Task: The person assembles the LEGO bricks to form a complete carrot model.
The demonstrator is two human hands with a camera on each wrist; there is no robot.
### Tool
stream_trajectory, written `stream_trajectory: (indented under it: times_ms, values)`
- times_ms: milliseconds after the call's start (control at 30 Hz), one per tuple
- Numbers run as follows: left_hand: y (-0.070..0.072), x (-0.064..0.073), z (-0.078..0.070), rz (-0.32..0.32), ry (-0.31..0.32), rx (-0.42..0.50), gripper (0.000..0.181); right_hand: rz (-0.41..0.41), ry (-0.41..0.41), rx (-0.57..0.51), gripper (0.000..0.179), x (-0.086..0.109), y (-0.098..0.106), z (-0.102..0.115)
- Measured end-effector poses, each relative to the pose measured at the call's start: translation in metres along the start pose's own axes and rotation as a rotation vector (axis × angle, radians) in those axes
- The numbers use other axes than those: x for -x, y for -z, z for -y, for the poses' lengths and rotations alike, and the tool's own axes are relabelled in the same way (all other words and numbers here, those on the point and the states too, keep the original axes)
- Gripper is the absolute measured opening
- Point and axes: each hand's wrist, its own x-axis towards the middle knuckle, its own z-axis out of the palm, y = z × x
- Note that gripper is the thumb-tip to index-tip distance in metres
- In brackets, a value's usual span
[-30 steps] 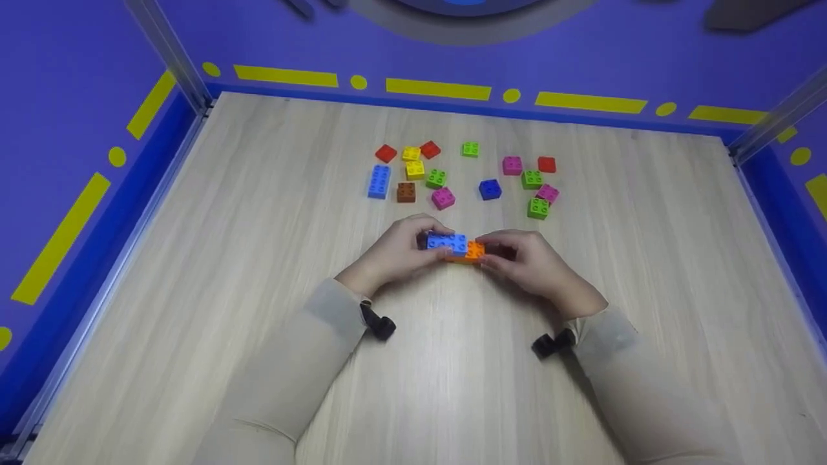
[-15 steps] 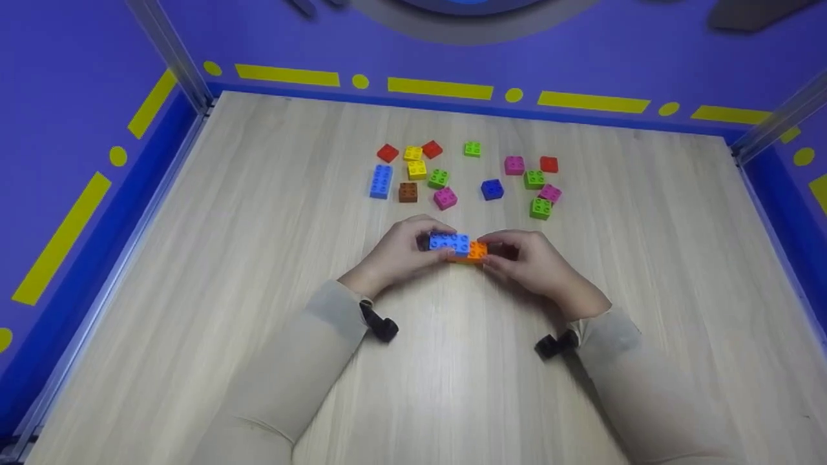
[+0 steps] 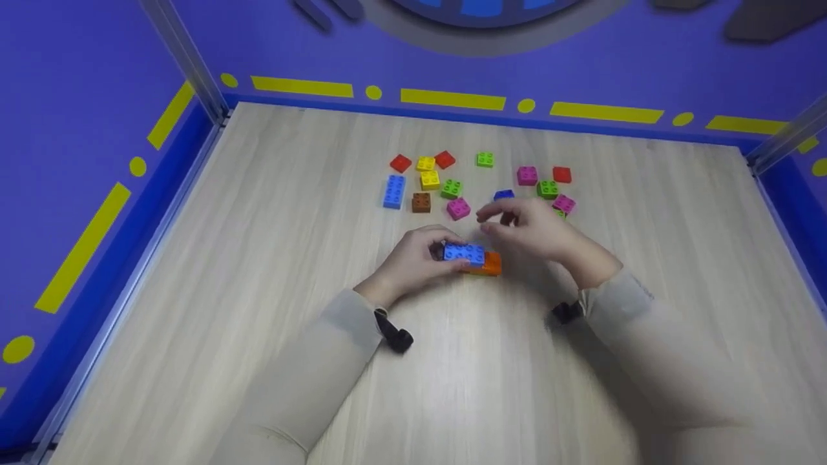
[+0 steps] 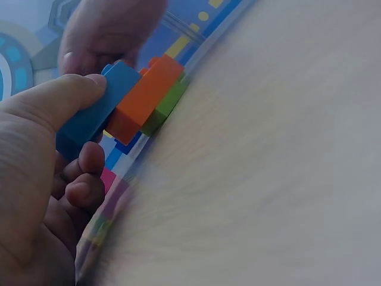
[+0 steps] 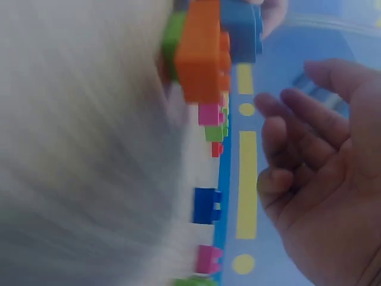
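Observation:
My left hand (image 3: 413, 266) pinches a light blue toy building brick (image 3: 464, 254) between thumb and fingers. The blue brick sits offset on top of an orange brick (image 3: 493, 263), whose end juts out to the right. Beneath the orange one, a green brick (image 4: 166, 106) shows in the left wrist view. My right hand (image 3: 536, 227) is off the stack, held up just beyond its right end with fingers loosely bent and nothing between them. It partly covers a dark blue brick (image 3: 504, 194) and a green brick (image 3: 560, 214) in the head view.
Several loose bricks lie across the far middle of the wooden table (image 3: 310, 194). Among them are a long blue brick (image 3: 394, 192), a brown brick (image 3: 421, 202), a pink brick (image 3: 459, 208) and a yellow brick (image 3: 429, 180). Blue panels (image 3: 452, 71) wall the back and sides.
My right hand has let go of the orange brick and moved up and away toward the loose bricks. The left hand still holds the stack. The head view has shifted slightly.

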Motion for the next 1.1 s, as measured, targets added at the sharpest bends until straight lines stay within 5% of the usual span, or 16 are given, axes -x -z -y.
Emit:
stream_trajectory:
  times_ms: [300, 600, 1100]
  values:
    - [-0.003, 0.002, 0.007, 0.001, -0.008, -0.009, 0.035, 0.057, 0.145, 0.122, 0.034, -0.072, 0.024, 0.028]
    - [0.004, 0.006, 0.010, -0.037, -0.045, -0.033, 0.033, 0.135, 0.202, 0.213, 0.036, -0.141, 0.008, 0.064]
    - [0.004, 0.001, 0.005, -0.009, -0.168, -0.073, 0.030, 0.232, 0.352, 0.488, 0.052, -0.170, -0.030, 0.091]
